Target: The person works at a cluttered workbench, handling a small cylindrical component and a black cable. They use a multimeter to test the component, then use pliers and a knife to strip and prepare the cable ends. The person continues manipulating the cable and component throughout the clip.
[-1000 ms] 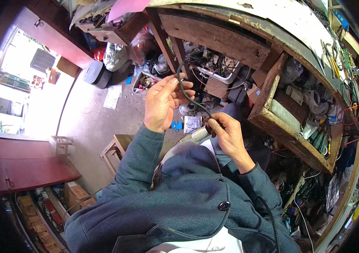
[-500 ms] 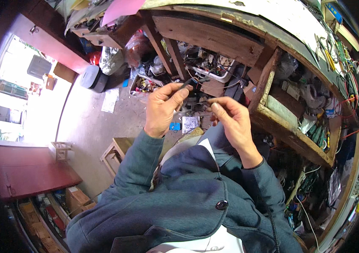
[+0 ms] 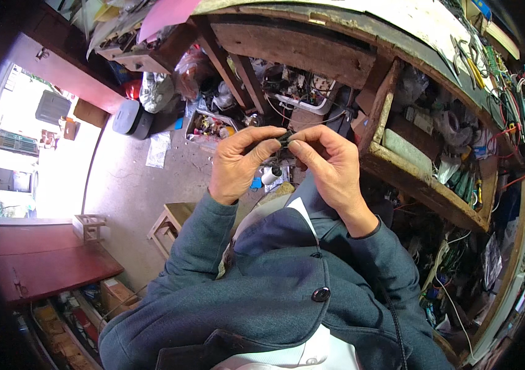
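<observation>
My left hand (image 3: 237,163) and my right hand (image 3: 333,176) meet in front of me, fingers closed in pinches on a short visible stretch of black cable (image 3: 284,137). The fingertips of both hands are close together, and part of the cable is hidden by them. Just under my fingers is a small white cylinder (image 3: 271,176) with a dark end; I cannot tell whether it is attached or held.
A wooden workbench (image 3: 293,46) with pliers (image 3: 472,65) and wires spans the top right. An open, cluttered wooden drawer (image 3: 422,194) is at right. A wooden stool (image 3: 176,216), black container (image 3: 128,117) and white bin (image 3: 302,108) stand around me. A bright doorway is left.
My hands have drawn together, the left moving down and rightward, the right up and leftward. The long cable stretch seen between them earlier is now mostly hidden, and the white cylinder shows below them.
</observation>
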{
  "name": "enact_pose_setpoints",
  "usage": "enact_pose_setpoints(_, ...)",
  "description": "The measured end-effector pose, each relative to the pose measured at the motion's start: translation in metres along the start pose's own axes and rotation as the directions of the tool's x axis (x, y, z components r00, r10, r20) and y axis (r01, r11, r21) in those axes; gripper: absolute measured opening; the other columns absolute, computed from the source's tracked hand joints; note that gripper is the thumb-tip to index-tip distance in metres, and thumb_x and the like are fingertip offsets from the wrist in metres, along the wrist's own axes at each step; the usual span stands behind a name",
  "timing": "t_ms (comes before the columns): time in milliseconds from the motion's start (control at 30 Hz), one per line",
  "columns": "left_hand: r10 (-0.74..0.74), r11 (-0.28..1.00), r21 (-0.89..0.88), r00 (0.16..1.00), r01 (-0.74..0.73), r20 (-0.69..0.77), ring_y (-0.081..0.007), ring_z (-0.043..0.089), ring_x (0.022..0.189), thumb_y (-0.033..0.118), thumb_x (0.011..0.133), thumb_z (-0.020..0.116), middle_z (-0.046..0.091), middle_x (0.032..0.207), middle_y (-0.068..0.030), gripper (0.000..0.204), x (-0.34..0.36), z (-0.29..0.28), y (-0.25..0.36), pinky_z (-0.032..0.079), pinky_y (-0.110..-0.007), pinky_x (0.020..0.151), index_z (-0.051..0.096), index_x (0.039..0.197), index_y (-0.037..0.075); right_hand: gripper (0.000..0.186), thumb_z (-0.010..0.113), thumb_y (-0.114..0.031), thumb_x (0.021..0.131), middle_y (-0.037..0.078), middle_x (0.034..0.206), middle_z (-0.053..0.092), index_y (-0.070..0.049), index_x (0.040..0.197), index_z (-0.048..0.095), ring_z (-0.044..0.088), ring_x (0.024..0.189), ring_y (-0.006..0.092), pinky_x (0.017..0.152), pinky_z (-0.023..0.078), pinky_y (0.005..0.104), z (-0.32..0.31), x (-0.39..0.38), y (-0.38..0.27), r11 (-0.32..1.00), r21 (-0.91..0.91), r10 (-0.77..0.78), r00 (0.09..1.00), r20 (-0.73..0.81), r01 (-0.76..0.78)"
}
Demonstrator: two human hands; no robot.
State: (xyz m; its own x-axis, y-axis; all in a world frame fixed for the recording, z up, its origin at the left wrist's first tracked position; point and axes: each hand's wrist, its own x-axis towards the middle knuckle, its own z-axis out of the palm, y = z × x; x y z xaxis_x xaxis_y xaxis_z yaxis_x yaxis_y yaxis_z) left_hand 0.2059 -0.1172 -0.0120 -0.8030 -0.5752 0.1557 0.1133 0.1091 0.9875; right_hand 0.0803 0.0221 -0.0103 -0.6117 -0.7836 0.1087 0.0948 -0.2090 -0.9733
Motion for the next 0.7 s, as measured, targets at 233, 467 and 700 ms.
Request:
enact_pose_setpoints(233,0.325,0.910,0.227,0.937,-0.347,0.128,-0.0151,0.063,0.083,0.009,0.089,0.075,0.070,0.092,-0.0055,0.019,0.007,-0.011,0.001,0.049,-0.028,0.072,0.075,0.108,0.004,0.009,0.077,-0.003,0.088,0.006,0.084,0.071,0.002,0.094,0.072,0.066,0.074,0.0091,0.064,0.051,0.0222,0.006,-0.006,-0.002,0.954,-0.155,-0.266,0.964,-0.028,0.258)
enact_pose_setpoints(467,0.344,0.909,0.199,0.929,-0.367,0.139,-0.0172,0.066,0.091,0.002,0.093,0.068,0.070,0.099,-0.0076,0.018,0.001,-0.009,-0.007,0.052,-0.028,0.078,0.073,0.109,0.003,0.015,0.080,0.000,0.082,0.007,0.084,0.069,0.000,0.096,0.075,0.062,0.069,0.0093,0.059,0.048,0.0227,0.008,-0.005,0.003,0.867,-0.266,-0.432,0.901,0.023,0.422)
enact_pose_setpoints(700,0.301,0.922,0.203,0.940,-0.331,0.163,-0.0173,0.066,0.091,0.000,0.094,0.065,0.069,0.099,-0.0084,0.017,-0.001,-0.006,-0.007,0.052,-0.028,0.078,0.071,0.110,0.001,0.013,0.079,-0.001,0.082,0.003,0.078,0.063,-0.001,0.094,0.074,0.056,0.065,0.0074,0.056,0.043,0.0222,0.017,-0.007,0.001,0.908,-0.241,-0.362,0.931,-0.045,0.342)
